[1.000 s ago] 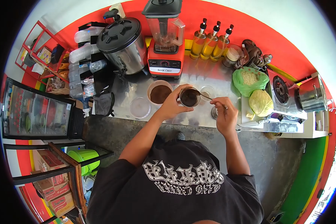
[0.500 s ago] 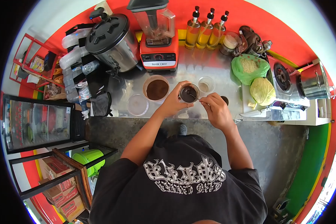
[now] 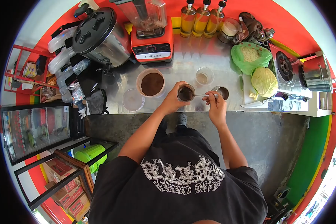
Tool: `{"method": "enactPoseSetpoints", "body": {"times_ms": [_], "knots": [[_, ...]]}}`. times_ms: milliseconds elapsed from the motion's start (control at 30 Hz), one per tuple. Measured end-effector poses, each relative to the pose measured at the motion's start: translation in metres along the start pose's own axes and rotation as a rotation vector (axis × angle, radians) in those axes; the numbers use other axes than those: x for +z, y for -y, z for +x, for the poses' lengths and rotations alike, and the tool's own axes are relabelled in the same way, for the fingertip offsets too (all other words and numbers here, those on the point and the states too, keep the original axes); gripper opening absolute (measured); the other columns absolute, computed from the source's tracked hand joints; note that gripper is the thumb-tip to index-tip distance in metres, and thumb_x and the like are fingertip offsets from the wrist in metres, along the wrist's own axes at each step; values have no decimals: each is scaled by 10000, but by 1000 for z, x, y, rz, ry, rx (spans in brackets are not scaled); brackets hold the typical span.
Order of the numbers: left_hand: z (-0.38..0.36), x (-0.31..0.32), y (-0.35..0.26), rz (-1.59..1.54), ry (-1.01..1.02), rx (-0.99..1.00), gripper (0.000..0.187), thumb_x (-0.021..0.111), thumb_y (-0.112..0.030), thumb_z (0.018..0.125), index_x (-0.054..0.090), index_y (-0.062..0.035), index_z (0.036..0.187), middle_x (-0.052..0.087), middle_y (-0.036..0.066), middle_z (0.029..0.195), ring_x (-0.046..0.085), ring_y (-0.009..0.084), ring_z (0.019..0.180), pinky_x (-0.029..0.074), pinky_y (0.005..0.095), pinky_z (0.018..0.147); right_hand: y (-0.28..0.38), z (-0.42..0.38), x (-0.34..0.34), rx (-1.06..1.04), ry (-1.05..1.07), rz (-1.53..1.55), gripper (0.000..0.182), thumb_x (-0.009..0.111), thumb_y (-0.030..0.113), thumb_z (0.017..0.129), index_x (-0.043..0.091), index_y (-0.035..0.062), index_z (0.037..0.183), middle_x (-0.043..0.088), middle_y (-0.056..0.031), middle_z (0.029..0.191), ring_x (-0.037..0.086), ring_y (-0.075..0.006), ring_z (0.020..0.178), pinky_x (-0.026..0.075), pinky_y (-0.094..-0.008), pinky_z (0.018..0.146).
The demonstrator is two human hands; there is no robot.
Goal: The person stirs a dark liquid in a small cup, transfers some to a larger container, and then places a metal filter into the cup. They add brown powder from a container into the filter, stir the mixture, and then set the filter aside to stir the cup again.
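Note:
My left hand (image 3: 171,102) is wrapped round a small glass (image 3: 186,93) with dark brown contents, near the counter's front edge. The fingers of my right hand (image 3: 217,107) pinch the handle of a spoon (image 3: 200,95), whose tip reaches into that glass. Just behind my right fingers stands a small metal cup (image 3: 223,92), partly covered by them. A clear plastic cup (image 3: 204,77) with a little pale stuff at its bottom stands farther back. To the left are a round tub (image 3: 139,83) of brown powder and a clear round lid (image 3: 133,100).
A red blender (image 3: 152,48) and a large steel pot (image 3: 100,37) stand at the back left. Several oil bottles (image 3: 201,22) line the wall. At right are a cabbage (image 3: 264,82), a green bag (image 3: 246,66), a knife (image 3: 253,105) and a gas stove (image 3: 287,71).
The spoon has turned flatter and my right hand is slightly lower and farther right. The metal cup shows more fully beside it. The whole view has shifted a little.

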State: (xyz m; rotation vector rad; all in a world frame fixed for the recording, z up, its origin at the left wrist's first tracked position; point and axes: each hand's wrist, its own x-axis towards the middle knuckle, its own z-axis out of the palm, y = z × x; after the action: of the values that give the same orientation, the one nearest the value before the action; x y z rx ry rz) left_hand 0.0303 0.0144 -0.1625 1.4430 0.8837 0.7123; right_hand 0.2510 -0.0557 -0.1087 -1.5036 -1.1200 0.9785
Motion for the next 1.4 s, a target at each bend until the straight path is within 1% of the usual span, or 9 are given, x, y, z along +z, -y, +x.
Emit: {"method": "enactPoseSetpoints", "body": {"times_ms": [233,400,633,833,1000,1033,1167,1267,1400], "knots": [[6,5,13,43,-27,-4,900,897,11,754,401,-66,1501,575,106,1425,555,210,1354,439,366,1159,9,-10,-6,-188,25,-185,164,566,81,1098,699,-15,1101,753,-107,925,677,-176,824,534,-306,776],[10,8,14,58,-33,16,878,896,-13,765,399,-78,1485,598,131,1424,565,250,1378,438,380,1166,24,-8,-10,-680,176,-551,168,727,-39,909,720,15,1068,733,-111,968,655,-319,891,546,-398,776],[15,7,11,85,-23,24,888,889,1,763,390,-76,1494,569,141,1442,548,254,1390,429,379,1177,38,-7,-10,-776,164,-634,282,788,-29,796,723,54,1057,745,-72,978,660,-289,891,567,-404,757],[19,-2,6,205,-6,-8,987,920,-43,701,375,-76,1523,522,149,1503,492,287,1452,385,401,1214,42,-4,-16,-818,159,-620,251,780,-23,817,735,55,1051,748,-68,981,656,-292,878,568,-408,755],[22,-9,3,273,55,-47,1143,959,-98,644,310,-83,1585,459,173,1573,408,312,1524,346,425,1245,33,5,-22,-587,94,-443,151,744,0,911,749,35,1058,744,-96,963,656,-280,881,557,-380,731],[21,-9,-2,268,50,-54,1185,967,-109,640,280,-90,1605,438,182,1595,371,316,1550,324,428,1259,37,5,-21,-489,29,-340,99,672,45,1012,741,27,1081,753,-74,923,622,-164,781,496,-311,645],[24,-9,-21,260,38,-81,1275,986,-142,636,210,-100,1647,379,205,1656,292,325,1599,270,434,1290,24,28,-33,-176,-136,95,228,550,160,1117,724,13,1118,751,-33,875,449,-21,655,356,-232,575],[29,-7,-38,284,27,-108,1278,994,-156,634,220,-85,1648,355,207,1681,291,324,1598,258,446,1296,28,41,-40,-192,-249,24,236,563,188,1114,731,23,1106,753,-39,877,445,-20,650,358,-229,577],[38,-3,-41,342,23,-46,1213,981,-177,659,273,-66,1637,347,218,1684,298,331,1594,257,473,1299,22,60,-34,-365,-259,-310,210,606,195,1078,732,27,1079,757,-87,837,608,-185,723,480,-348,692]]}}
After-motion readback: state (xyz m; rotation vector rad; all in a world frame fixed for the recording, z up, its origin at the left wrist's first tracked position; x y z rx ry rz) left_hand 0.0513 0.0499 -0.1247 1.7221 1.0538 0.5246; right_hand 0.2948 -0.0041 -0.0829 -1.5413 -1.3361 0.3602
